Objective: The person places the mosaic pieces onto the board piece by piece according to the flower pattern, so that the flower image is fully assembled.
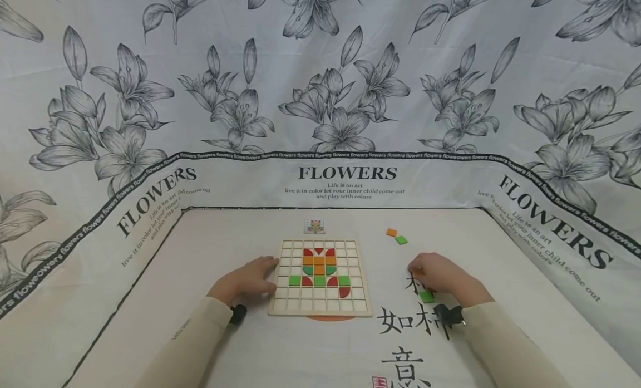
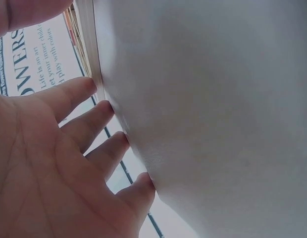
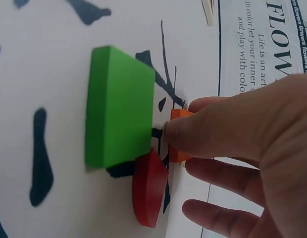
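A square wooden grid board (image 1: 320, 314) lies flat, with red, orange, green and white-and-coloured tiles filling part of its cells. My left hand (image 1: 247, 279) touches the board's left edge; in the left wrist view its fingers (image 2: 76, 99) are spread, fingertips near the wooden rim. To the right of the board, my right hand (image 1: 445, 274) pinches an orange tile (image 3: 178, 154) between thumb and fingers, low over the cloth. Close beside it are a green square tile (image 3: 121, 109) and a red curved-edge tile (image 3: 149, 191).
Behind the board lies a small pattern card (image 1: 315, 226). An orange tile (image 1: 392, 232) and a green tile (image 1: 402, 240) sit farther back on the right. Black characters (image 1: 405, 366) are printed on the white cloth. A flower-printed curtain (image 1: 345, 98) stands around the table.
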Demonstrator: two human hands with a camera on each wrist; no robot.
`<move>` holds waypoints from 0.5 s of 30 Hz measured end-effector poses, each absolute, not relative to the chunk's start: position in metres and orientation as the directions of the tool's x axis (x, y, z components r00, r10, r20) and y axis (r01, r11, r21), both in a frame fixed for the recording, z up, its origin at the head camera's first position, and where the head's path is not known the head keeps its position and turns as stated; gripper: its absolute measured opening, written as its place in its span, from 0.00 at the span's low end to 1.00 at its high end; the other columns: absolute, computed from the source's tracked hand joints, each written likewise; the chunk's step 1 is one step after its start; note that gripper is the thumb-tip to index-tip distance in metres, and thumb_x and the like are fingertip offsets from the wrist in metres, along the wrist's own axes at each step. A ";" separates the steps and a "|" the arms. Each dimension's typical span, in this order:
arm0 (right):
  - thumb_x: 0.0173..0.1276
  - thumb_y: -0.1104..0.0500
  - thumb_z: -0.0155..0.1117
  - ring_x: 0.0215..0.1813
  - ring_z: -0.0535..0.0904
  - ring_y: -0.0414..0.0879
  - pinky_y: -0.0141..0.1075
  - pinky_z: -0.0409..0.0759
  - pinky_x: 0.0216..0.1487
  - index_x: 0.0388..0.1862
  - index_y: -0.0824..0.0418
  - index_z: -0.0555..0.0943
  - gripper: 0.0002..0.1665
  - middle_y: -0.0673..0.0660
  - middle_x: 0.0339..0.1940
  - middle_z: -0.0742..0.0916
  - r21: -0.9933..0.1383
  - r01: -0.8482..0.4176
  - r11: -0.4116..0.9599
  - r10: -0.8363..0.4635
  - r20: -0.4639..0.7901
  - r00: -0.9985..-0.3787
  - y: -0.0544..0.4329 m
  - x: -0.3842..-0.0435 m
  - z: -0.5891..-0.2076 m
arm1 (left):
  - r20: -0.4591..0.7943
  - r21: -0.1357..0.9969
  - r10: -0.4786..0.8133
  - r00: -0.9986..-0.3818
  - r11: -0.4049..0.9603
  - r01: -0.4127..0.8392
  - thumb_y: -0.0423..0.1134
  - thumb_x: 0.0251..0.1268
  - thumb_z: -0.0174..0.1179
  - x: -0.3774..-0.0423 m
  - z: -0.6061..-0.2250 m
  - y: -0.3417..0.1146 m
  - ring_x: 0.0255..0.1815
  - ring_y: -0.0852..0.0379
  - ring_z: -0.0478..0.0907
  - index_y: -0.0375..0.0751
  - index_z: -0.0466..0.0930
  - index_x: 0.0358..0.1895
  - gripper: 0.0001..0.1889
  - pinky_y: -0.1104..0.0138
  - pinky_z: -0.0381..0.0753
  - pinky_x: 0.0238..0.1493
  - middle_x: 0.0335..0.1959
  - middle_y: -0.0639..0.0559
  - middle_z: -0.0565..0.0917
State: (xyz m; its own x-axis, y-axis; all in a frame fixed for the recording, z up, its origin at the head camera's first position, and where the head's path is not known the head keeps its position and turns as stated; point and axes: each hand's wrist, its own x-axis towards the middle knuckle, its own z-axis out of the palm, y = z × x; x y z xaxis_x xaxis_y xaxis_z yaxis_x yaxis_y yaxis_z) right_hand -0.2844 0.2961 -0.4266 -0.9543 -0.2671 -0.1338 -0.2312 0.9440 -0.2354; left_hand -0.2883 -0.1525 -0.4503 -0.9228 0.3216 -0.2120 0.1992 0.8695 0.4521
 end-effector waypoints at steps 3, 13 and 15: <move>0.67 0.63 0.61 0.37 0.75 0.43 0.36 0.79 0.39 0.53 0.62 0.83 0.16 0.55 0.47 0.84 -0.235 -0.220 0.947 -0.258 -0.146 -0.955 0.297 -0.285 -0.427 | -0.212 0.458 0.323 -0.922 0.867 0.198 0.44 0.49 0.58 -0.288 -0.450 -0.152 0.78 0.43 0.53 0.43 0.60 0.74 0.43 0.48 0.57 0.77 0.76 0.44 0.60; 0.62 0.63 0.64 0.35 0.73 0.44 0.34 0.75 0.33 0.54 0.62 0.82 0.20 0.53 0.41 0.82 -0.255 -0.221 0.941 -0.255 -0.106 -0.961 0.286 -0.285 -0.420 | -0.217 0.457 0.316 -0.923 0.869 0.190 0.44 0.48 0.58 -0.290 -0.451 -0.152 0.78 0.43 0.53 0.43 0.60 0.74 0.43 0.47 0.57 0.76 0.76 0.45 0.60; 0.63 0.61 0.64 0.34 0.73 0.44 0.34 0.75 0.33 0.53 0.61 0.83 0.18 0.53 0.40 0.82 -0.252 -0.257 0.933 -0.281 -0.061 -0.958 0.281 -0.284 -0.417 | -0.216 0.456 0.315 -0.924 0.870 0.191 0.44 0.48 0.58 -0.290 -0.451 -0.152 0.78 0.43 0.53 0.43 0.60 0.74 0.43 0.47 0.57 0.76 0.76 0.45 0.60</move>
State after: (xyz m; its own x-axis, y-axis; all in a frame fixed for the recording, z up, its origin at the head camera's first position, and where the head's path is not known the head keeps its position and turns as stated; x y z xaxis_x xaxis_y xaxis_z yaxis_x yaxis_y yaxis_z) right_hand -0.2840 0.2809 -0.4172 -0.9579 -0.2807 -0.0606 -0.2574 0.9329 -0.2517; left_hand -0.2901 -0.1524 -0.4514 -0.9241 0.3155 -0.2156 0.1905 0.8695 0.4556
